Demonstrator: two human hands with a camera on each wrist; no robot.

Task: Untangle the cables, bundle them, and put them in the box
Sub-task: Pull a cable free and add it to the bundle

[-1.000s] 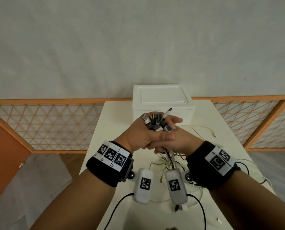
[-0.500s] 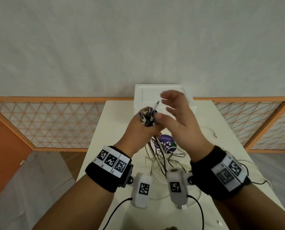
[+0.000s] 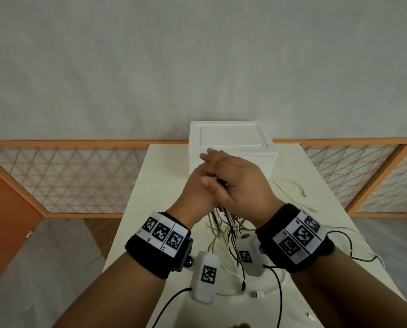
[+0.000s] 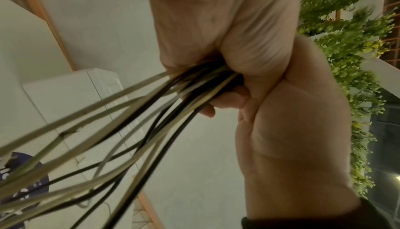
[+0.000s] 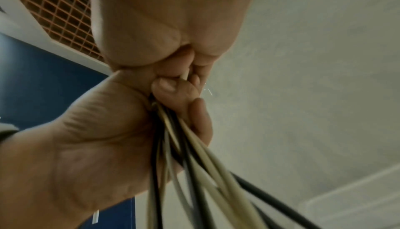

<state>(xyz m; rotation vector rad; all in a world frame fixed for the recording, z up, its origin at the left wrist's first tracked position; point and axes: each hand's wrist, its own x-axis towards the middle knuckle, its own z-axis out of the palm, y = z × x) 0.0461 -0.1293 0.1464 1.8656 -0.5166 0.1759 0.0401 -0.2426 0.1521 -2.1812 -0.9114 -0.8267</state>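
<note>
A bunch of black, white and grey cables [image 3: 223, 223] hangs from my left hand [image 3: 195, 192], whose fingers [image 4: 227, 95] are curled tightly round it above the table. The strands [image 4: 151, 112] fan out downward to the table. My right hand [image 3: 238, 181] lies flat over the top of the left fist, fingers straight and pointing far-left, covering the plug ends. In the right wrist view its palm [image 5: 86, 147] rests against the cables [image 5: 194, 164]. The white box [image 3: 231, 138] stands with its lid on at the table's far edge, just behind both hands.
Loose white cables [image 3: 290, 185] trail over the right side of the cream table [image 3: 164, 166], and a white USB plug [image 3: 257, 294] lies near me. A purple round label [image 4: 26, 181] sits under the strands. Orange lattice railing [image 3: 79, 176] runs behind the table.
My right hand, lifted open above the plug ends half a second ago, has come down flat onto them and the left fist. The left hand keeps its grip.
</note>
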